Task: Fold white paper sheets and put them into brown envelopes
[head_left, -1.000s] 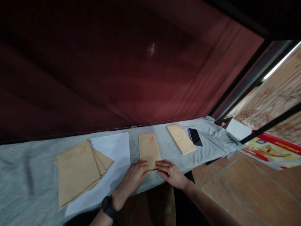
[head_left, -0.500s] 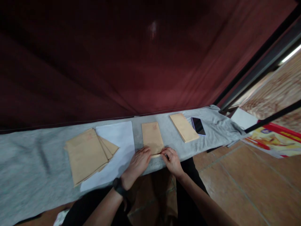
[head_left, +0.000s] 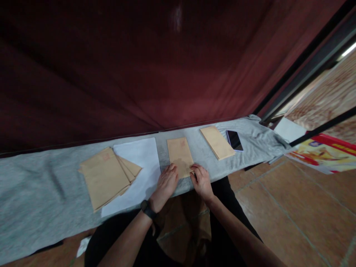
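Observation:
A brown paper envelope (head_left: 180, 155) with a faint reddish stamp box near its far right corner lies in front of me on the grey cloth. My left hand (head_left: 168, 182), below a black wristwatch, rests its fingers flat on the envelope's near left edge. At the near right corner, my right hand (head_left: 202, 182) has its fingers curled and pinched on the paper; part of the thumb is hidden. To the right lies a narrow pile of brown envelopes (head_left: 217, 142). Larger brown envelopes (head_left: 107, 178) are fanned over a stack of white paper (head_left: 144, 152) on the left.
A phone (head_left: 235, 140) lies right of the narrow pile. The grey cloth (head_left: 30, 193) covers a long, narrow bench, with a dark red curtain (head_left: 167, 74) behind it. A red and yellow printed package (head_left: 325, 154) is at the right, above the tiled floor (head_left: 278, 200).
The strip along the envelope's near edge, standing apart before, now lies flush with it. My hands stay at the near corners, the left fingers slightly flatter. The view has shifted slightly.

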A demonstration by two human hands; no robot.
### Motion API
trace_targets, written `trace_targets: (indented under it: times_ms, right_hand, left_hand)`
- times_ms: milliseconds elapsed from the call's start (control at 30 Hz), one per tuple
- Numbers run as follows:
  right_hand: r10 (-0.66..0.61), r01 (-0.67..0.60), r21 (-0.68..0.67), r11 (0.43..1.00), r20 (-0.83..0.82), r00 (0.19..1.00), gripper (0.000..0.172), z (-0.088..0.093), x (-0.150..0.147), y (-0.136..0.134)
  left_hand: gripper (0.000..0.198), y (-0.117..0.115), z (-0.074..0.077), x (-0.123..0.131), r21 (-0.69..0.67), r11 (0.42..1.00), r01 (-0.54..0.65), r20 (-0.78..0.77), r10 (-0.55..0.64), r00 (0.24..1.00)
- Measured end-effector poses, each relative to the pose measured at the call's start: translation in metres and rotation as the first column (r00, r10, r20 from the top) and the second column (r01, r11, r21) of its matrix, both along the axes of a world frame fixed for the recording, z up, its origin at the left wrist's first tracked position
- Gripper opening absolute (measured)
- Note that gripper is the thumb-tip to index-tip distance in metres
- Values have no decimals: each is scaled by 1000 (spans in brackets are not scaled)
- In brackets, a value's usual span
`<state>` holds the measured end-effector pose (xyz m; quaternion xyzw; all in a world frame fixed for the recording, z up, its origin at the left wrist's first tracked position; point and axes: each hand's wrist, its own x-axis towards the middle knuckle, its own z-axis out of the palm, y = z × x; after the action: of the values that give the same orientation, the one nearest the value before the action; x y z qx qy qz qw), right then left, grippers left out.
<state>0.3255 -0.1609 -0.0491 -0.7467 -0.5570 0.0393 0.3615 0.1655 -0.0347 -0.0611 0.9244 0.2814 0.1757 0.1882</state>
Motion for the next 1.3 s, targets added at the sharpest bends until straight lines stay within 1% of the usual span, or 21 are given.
trace_targets:
  times_ms: [67,133,167,233,300,433,533,767,833,900,1000,1033,1100,1133,1233,1300]
  right_hand:
    - [70,-69,-18,997,37,997,39,3,-17,-5]
    - [175,-170,-82,982,58,983,45,3,-37,-9]
    - [192,-185,-106,977,66,979,48,2,-46,-10]
    - [183,-171,-147,974,73,980,51,0,-58,-12]
    - [159,-144,-169,975,73,985,51,-1,-62,-12]
    - [142,-127,-173,977,76,987,47,0,-49,-15]
    - [132,-117,-158,981,88,987,46,1,-34,-21]
    - [60,-43,-145,988,113,992,45,1,-6,-33]
    - [60,-41,-150,988,124,990,44,1,-3,-34]
    - [55,-36,-143,989,131,990,44,1,-3,-34]
    - [40,-23,-124,992,140,989,43,0,-5,-33]
    - [38,-21,-119,993,145,989,43,-1,-5,-33]
    - [33,-16,-109,994,158,987,43,-2,-7,-33]
    - [27,-10,-103,995,166,986,42,-2,-8,-33]
    - [-2,20,-90,996,188,982,41,-3,-10,-33]
    - [-18,35,-83,996,192,981,41,-2,-11,-33]
  left_hand:
    - [31,1,1,1,-15,1000,-2,3,2,1000]
    - [28,2,6,3,-15,1000,-9,-17,9,1000]
    - [27,3,9,5,-12,1000,-16,-36,16,999]
    - [24,4,16,9,-16,999,-38,-73,37,997]
    - [21,4,25,12,-42,998,-49,-96,45,994]
    - [20,3,39,12,-85,996,-31,-99,23,995]
    - [22,1,45,11,-99,994,-38,-111,27,993]
    - [22,1,50,10,-116,992,-41,-149,23,989]
    - [23,-1,51,9,-97,994,-40,-162,24,986]
    - [25,-6,53,9,-44,998,-39,-199,29,980]
    - [37,-23,51,13,73,997,-4,-232,21,972]
    - [44,-32,48,15,99,995,30,-229,-7,973]
    - [50,-51,39,21,104,988,116,-229,-90,969]
    - [50,-60,33,23,117,985,124,-231,-95,968]
    - [57,-84,17,25,238,967,92,-218,-39,975]
    - [62,-92,10,23,309,949,59,-198,3,980]
